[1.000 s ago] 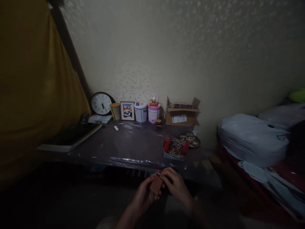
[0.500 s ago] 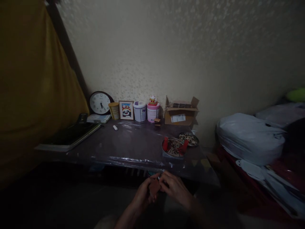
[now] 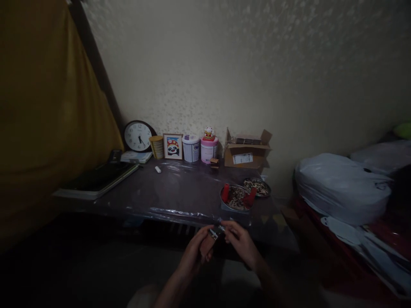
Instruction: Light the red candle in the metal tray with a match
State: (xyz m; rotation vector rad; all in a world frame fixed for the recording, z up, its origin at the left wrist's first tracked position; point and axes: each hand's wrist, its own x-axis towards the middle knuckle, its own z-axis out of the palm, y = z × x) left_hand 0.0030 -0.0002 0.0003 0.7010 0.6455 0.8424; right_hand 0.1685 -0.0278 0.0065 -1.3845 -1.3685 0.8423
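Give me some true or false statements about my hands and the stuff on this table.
1. The left hand and the right hand hold one small brown object between them. True.
2. The clock lies flat at the front edge of the table. False: it stands at the back, against the wall.
3. The cardboard box by the wall is open. True.
4. The framed panda picture stands right of the cardboard box. False: it stands left of it.
5. The nearer metal dish holds red pieces. True.
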